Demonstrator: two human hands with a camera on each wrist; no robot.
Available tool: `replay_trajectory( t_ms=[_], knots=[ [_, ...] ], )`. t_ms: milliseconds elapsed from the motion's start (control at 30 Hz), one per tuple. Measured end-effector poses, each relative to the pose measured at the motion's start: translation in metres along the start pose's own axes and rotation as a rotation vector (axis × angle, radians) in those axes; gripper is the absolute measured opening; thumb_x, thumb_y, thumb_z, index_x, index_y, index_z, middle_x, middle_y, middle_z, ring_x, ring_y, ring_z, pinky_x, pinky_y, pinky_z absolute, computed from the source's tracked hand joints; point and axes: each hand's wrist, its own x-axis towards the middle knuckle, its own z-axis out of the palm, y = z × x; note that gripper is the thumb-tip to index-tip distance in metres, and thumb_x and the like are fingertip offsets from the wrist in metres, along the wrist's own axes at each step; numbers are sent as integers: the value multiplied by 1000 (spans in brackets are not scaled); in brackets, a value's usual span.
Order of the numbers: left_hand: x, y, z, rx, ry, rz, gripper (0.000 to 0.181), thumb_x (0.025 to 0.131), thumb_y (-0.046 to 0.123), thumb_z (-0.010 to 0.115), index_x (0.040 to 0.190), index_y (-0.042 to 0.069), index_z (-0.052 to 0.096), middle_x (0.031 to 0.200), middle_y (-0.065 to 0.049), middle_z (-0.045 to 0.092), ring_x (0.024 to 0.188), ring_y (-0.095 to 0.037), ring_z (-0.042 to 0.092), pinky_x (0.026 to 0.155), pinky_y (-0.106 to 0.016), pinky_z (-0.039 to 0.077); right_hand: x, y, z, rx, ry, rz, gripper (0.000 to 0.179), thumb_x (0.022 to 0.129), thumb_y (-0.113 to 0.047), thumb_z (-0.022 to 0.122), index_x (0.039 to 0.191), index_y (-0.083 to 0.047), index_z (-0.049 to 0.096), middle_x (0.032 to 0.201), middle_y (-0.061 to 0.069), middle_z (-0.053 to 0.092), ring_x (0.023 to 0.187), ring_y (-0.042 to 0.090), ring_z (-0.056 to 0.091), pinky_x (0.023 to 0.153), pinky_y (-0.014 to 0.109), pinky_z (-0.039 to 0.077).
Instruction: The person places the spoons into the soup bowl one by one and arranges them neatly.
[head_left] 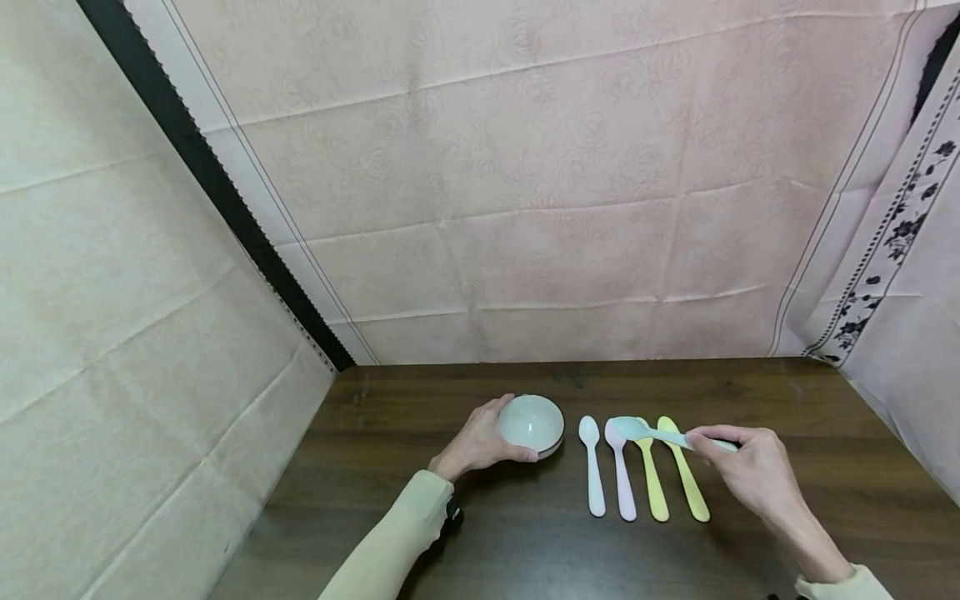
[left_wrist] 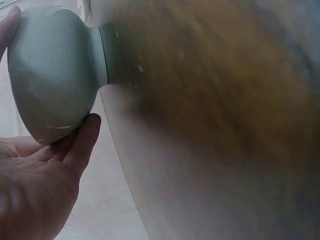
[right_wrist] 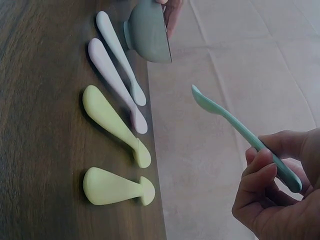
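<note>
My left hand (head_left: 480,439) grips a small pale green bowl (head_left: 531,422) by its side, thumb and fingers spread around the wall. In the left wrist view the bowl's foot (left_wrist: 103,56) is right at the tabletop. My right hand (head_left: 756,471) pinches a mint-green spoon (right_wrist: 240,127) by its handle, between thumb and fingers. The spoon is held over the table, its head pointing left towards the bowl. Below it lie a white spoon (head_left: 593,475), a pale lilac spoon (head_left: 622,479) and two yellow-green spoons (head_left: 654,483), side by side with handles towards me.
The dark wooden table (head_left: 517,542) ends at a pinkish cloth backdrop (head_left: 562,208). Another pale cloth (head_left: 150,350) stands along the left side, and a cloth with a black floral border (head_left: 900,242) hangs at the right.
</note>
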Motion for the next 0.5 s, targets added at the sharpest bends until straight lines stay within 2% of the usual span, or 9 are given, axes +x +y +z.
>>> replay_trajectory(
  t_ms=[300,500],
  knots=[
    [0,0,0,-8,1,22,117,78,51,98,168,5,39,166,-23,50,146,-42,54,114,-56,53,2,-5,5,20,6,-70,30,100,-31,80,113,-4,86,74,-6,76,65,0,56,58,28,41],
    [-1,-1,0,-4,6,26,116,78,51,98,168,6,40,167,-22,49,148,-43,52,114,-57,53,7,-9,7,11,-34,-75,34,101,-34,80,115,-4,85,92,7,83,75,-2,61,68,22,47]
  ],
)
